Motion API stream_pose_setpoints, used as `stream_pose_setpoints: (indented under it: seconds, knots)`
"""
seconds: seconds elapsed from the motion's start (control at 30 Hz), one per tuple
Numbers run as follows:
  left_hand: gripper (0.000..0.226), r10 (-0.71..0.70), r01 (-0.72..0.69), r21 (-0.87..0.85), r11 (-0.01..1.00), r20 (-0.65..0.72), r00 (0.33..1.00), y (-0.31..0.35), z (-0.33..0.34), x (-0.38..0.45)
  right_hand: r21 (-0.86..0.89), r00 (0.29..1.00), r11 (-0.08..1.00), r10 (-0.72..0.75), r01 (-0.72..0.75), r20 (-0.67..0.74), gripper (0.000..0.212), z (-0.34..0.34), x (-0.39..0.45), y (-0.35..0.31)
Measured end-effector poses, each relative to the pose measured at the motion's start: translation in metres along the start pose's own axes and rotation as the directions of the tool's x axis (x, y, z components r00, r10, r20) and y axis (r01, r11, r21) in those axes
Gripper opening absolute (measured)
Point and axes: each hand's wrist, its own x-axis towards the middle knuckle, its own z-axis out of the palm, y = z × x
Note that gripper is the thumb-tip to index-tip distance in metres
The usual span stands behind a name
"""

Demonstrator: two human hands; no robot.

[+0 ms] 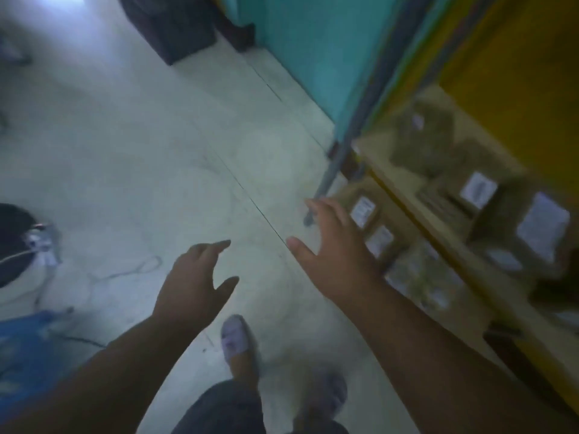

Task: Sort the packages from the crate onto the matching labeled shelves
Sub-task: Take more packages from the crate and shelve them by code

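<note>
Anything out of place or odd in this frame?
Nothing clearly damaged or spilled. Loose cables trail across the floor near the walking path. Both hands are empty; packages sit on the shelves, too blurred to check.

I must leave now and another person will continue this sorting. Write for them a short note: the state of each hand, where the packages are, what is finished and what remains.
Left hand: open, holds nothing, over the floor.
Right hand: open, fingers spread, holds nothing, beside the lower shelf of the rack.
Packages: several brown labeled boxes already lie on the upper shelf at the right, and more on the lower shelf. The picture is blurred, so the labels cannot be read.
Crate: not clearly in view; a blue object at the lower left cannot be identified.
Done: some packages are shelved.
Left: find the crate, take the next package, match its label to a shelf.
</note>
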Motion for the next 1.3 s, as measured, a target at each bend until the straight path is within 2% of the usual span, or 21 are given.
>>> stream_pose_setpoints:
  seconds: [0.13, 0.27, 0.4, 0.5, 0.63, 0.73, 0.83, 1.0, 1.13, 1.3]
  knots:
    - [0.065, -0.001, 0.005, 0.036, 0.999, -0.122, 0.992, -0.013, -0.1, 0.007, -0.031, 0.983, 0.984, -0.179, 0.178, -0.038, 0.065, -0.032, 0.044, -0.112]
    - [0.067, -0.011, 0.018, 0.031, 0.999, -0.226, 0.974, -0.019, -0.165, 0.053, -0.095, 0.957, 0.954, -0.288, 0.284, -0.036, 0.069, -0.054, 0.101, -0.183]
    - [0.069, -0.044, 0.045, -0.003, 0.999, -0.315, 0.948, -0.028, -0.211, 0.125, -0.089, 0.923, 0.923, -0.38, 0.374, -0.057, 0.07, -0.069, 0.184, -0.24]
    - [0.07, -0.059, 0.059, -0.011, 0.998, -0.38, 0.923, -0.04, -0.257, 0.196, -0.115, 0.867, 0.869, -0.491, 0.481, -0.086, 0.071, -0.081, 0.269, -0.293]
    - [0.07, -0.164, 0.145, -0.077, 0.986, -0.424, 0.891, -0.062, -0.323, 0.267, -0.142, 0.834, 0.826, -0.551, 0.545, -0.005, 0.071, -0.092, 0.368, -0.368]
    - [0.069, -0.21, 0.177, -0.115, 0.977, -0.433, 0.877, -0.093, -0.367, 0.313, -0.136, 0.798, 0.79, -0.603, 0.598, 0.004, 0.07, -0.078, 0.441, -0.425]
    - [0.068, -0.277, 0.24, -0.14, 0.961, -0.451, 0.849, -0.147, -0.403, 0.369, -0.095, 0.788, 0.784, -0.615, 0.613, 0.01, 0.069, -0.037, 0.513, -0.475]
    - [0.068, -0.255, 0.238, -0.095, 0.967, -0.451, 0.855, -0.229, -0.487, 0.492, -0.091, 0.804, 0.801, -0.594, 0.592, 0.0, 0.069, 0.014, 0.634, -0.55]
    - [0.069, -0.223, 0.215, -0.063, 0.974, -0.39, 0.894, -0.244, -0.56, 0.591, -0.11, 0.853, 0.851, -0.521, 0.514, -0.041, 0.071, -0.006, 0.727, -0.595]
    - [0.07, -0.109, 0.124, 0.032, 0.992, -0.297, 0.949, -0.257, -0.622, 0.747, -0.17, 0.889, 0.896, -0.433, 0.409, -0.145, 0.069, -0.025, 0.861, -0.619]
